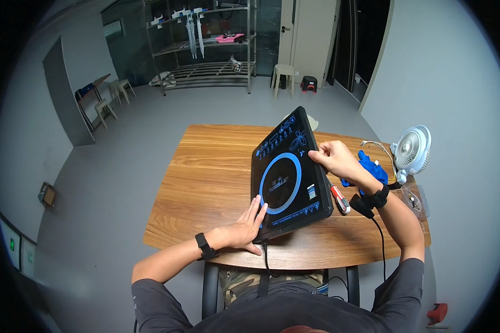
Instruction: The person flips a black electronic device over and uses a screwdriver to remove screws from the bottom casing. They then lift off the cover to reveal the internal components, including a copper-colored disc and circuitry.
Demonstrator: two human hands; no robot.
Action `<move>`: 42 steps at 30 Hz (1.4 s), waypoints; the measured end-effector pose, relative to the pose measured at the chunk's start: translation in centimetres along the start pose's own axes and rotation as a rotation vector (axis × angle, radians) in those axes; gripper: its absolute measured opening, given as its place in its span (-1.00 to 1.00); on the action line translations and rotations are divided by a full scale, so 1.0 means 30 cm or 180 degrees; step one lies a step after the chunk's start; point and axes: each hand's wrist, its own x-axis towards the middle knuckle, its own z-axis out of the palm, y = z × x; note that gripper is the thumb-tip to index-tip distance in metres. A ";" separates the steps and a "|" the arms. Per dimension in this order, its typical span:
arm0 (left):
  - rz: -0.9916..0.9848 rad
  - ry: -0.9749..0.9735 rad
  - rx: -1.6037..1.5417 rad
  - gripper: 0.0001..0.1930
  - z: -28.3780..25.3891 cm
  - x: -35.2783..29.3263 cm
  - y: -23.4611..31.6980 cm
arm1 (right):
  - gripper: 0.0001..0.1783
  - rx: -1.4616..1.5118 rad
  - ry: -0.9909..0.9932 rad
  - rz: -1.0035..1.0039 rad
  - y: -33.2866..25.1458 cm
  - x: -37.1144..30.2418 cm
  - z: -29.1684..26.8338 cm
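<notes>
A black induction cooktop [281, 185] with a blue ring and blue markings stands tilted over the wooden table, its right side raised. My right hand [337, 160] is closed on its upper right edge, thumb on the face and the other fingers curled behind. Against the lower left of the face lies my left hand [243, 228], fingers stretched out and spread, with the thumb below the corner. A black cord [266, 258] hangs from the near edge. The cooktop's underside is hidden.
Right of the cooktop lie a red and white screwdriver-like tool [339, 199] and a blue cloth-like bundle [370, 168]. A small white fan [412, 150] stands at the table's right edge, near a white cable [381, 145] and a clear plastic tray [419, 201]. Metal shelving [205, 82] stands farther back.
</notes>
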 end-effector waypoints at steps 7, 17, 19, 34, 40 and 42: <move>0.0021 -0.0080 -0.0172 0.57 -0.066 -0.033 -0.002 | -0.45 -0.0131 -0.0046 -0.0083 -0.149 0.040 0.032; -0.0409 0.0220 -0.2290 -0.07 -0.236 -0.076 -0.054 | -0.39 -0.1000 0.0182 -0.1050 -0.307 0.153 0.155; -0.0650 0.0588 -0.2512 -0.31 -0.290 -0.060 -0.018 | -0.39 -0.1058 0.0150 -0.1082 -0.340 0.174 0.190; -0.1094 0.1648 -0.3122 -0.32 -0.532 -0.153 -0.030 | -0.54 -0.0457 -0.0561 -0.1627 -0.439 0.210 0.342; -0.1267 0.1941 -0.3152 -0.38 -0.578 -0.229 -0.046 | -0.68 0.0191 -0.0374 -0.1924 -0.327 0.223 0.353; -0.1345 0.1929 -0.3276 -0.40 -0.581 -0.269 -0.066 | -0.68 0.0254 -0.0154 -0.1576 -0.240 0.243 0.330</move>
